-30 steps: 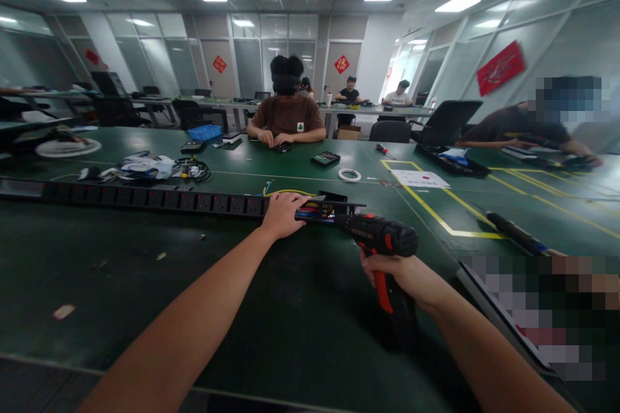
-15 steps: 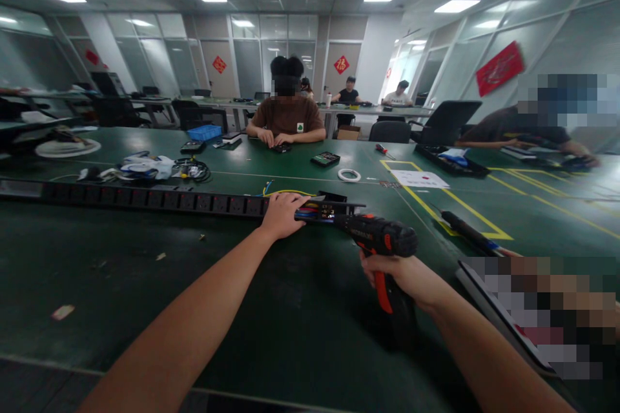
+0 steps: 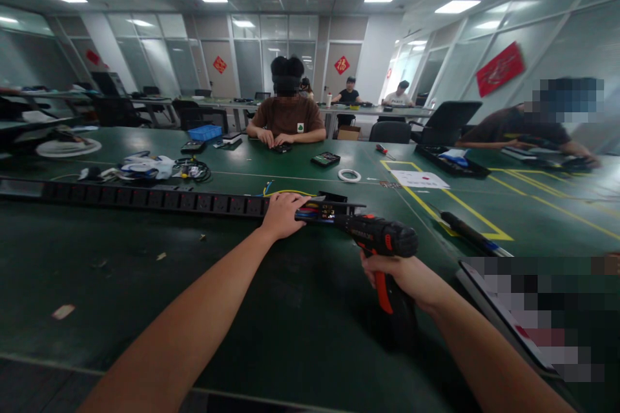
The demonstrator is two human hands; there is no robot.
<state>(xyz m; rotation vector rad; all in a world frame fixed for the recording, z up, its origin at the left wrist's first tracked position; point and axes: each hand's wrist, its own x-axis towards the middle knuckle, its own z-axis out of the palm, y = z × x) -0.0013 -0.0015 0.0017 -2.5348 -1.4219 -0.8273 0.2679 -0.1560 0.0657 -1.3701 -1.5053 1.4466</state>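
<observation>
Beneath clasping left hand (image 3: 281,215), power strip (image 3: 194,201); right hand (image 3: 404,274) wrapped around drill (image 3: 382,234).

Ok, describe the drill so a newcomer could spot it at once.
On the green table, find the long black socket strip running in from the left. At its right end, the person's right hand grips the drill, nose toward the strip. Unlike the strip, it is pistol-shaped, with orange-red patches.

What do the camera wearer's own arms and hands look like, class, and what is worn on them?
The left hand and right hand are ungloved. The left forearm and right forearm are bare, with no sleeve, watch or bracelet in view. Anything as small as a ring cannot be made out.
</observation>
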